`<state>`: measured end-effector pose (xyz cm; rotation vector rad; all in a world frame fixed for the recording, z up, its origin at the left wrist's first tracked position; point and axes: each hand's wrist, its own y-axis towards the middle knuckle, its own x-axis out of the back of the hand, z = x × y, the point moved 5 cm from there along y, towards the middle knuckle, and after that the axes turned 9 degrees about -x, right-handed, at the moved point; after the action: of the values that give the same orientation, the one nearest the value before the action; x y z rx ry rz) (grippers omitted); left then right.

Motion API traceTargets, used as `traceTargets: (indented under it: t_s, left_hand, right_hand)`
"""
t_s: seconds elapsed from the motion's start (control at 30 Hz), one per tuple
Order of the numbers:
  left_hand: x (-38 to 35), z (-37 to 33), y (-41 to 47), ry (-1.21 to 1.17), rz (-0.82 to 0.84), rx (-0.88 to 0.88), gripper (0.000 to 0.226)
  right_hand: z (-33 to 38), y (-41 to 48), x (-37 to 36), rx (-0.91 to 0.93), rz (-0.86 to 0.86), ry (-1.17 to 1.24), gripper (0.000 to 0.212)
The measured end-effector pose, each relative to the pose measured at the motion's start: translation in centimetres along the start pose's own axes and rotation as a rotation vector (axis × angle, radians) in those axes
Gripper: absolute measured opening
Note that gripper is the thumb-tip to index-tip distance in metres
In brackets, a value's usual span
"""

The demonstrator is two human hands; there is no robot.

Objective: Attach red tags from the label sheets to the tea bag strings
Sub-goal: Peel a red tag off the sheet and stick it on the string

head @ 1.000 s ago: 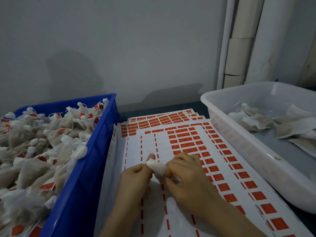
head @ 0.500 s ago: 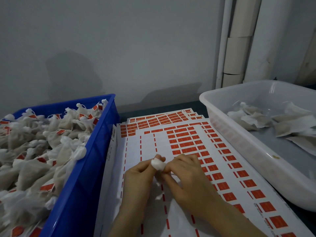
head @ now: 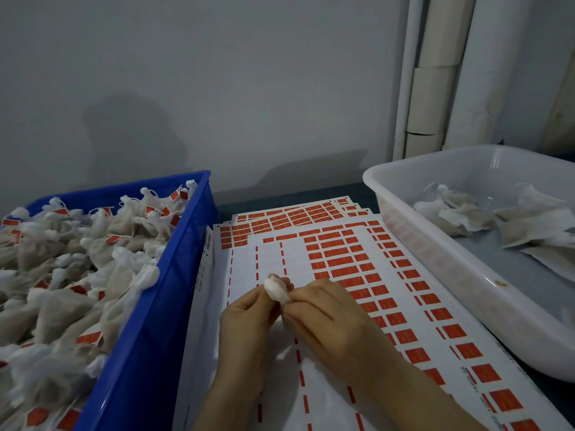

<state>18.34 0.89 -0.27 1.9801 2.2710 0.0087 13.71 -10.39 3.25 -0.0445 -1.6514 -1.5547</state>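
Observation:
A small white tea bag [head: 275, 290] is held between both hands just above the label sheet [head: 348, 275]. My left hand [head: 245, 318] pinches its left side with thumb and fingers. My right hand [head: 323, 315] pinches its right side, fingers curled over it. The bag's string and any tag are hidden by the fingers. The top sheet lies on a stack; its left columns are stripped bare, and rows of red tags [head: 385, 303] remain on the right.
A blue bin [head: 174, 275] at the left is heaped with tagged tea bags [head: 62, 275]. A clear plastic tub [head: 441, 269] at the right holds several untagged tea bags [head: 504, 219]. A grey wall and white pipes [head: 432, 76] stand behind.
Both hands have stayed together on the tea bag, working it between the fingers; the bag has shifted slightly up and left. The bins and sheets have not moved.

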Motion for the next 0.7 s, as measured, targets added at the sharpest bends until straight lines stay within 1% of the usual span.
traceTargets:
  t_s: [0.03,0.07,0.13,0.17,0.23,0.27,0.33,0.37,0.43,0.53,0.6,0.7]
  left_hand:
    - [0.0,0.0,0.0,-0.006,-0.002,0.002,0.035]
    - [0.0,0.0,-0.1,-0.008,-0.003,0.002,0.035]
    - [-0.1,-0.1,-0.1,-0.01,0.002,-0.011,0.035]
    - [-0.1,-0.2,-0.1,-0.002,0.009,-0.02,0.034]
    - [-0.2,-0.3,0.0,0.014,0.023,-0.031,0.03]
    - [-0.2,-0.2,0.0,0.016,0.032,-0.031,0.027]
    - [-0.3,-0.2,0.0,0.025,0.069,-0.034,0.021]
    - [-0.4,-0.3,0.0,0.037,0.104,-0.044,0.019]
    - [-0.6,-0.6,-0.1,0.07,0.19,-0.072,0.017]
    - [-0.8,-0.8,-0.1,0.128,0.267,-0.098,0.019]
    - [-0.8,-0.8,-0.1,0.175,0.286,-0.103,0.03]
    - [-0.8,-0.7,0.0,0.216,0.288,-0.088,0.031]
  right_hand:
    - [0.2,-0.1,0.0,0.013,-0.002,0.0,0.025]
    - [0.2,-0.2,0.1,0.018,-0.015,-0.004,0.029]
    - [0.3,0.0,0.5,0.011,-0.054,0.008,0.047]
    - [0.3,0.2,0.7,0.001,-0.072,0.025,0.052]
    - [0.2,0.2,0.9,-0.034,-0.115,0.059,0.054]
    - [0.1,0.1,0.8,-0.077,-0.11,0.101,0.048]
    - [-0.4,0.1,0.7,-0.23,-0.066,0.257,0.031]
    - [-0.7,0.1,0.7,-0.321,-0.051,0.346,0.027]
    - [-1.3,-0.2,0.6,-0.447,-0.041,0.474,0.024]
    - [-2.3,0.1,0.8,-0.608,0.025,0.587,0.007]
    - [-2.8,0.1,0.8,-0.651,0.076,0.633,0.014]
    - [-3.1,0.2,0.8,-0.626,0.09,0.605,0.011]
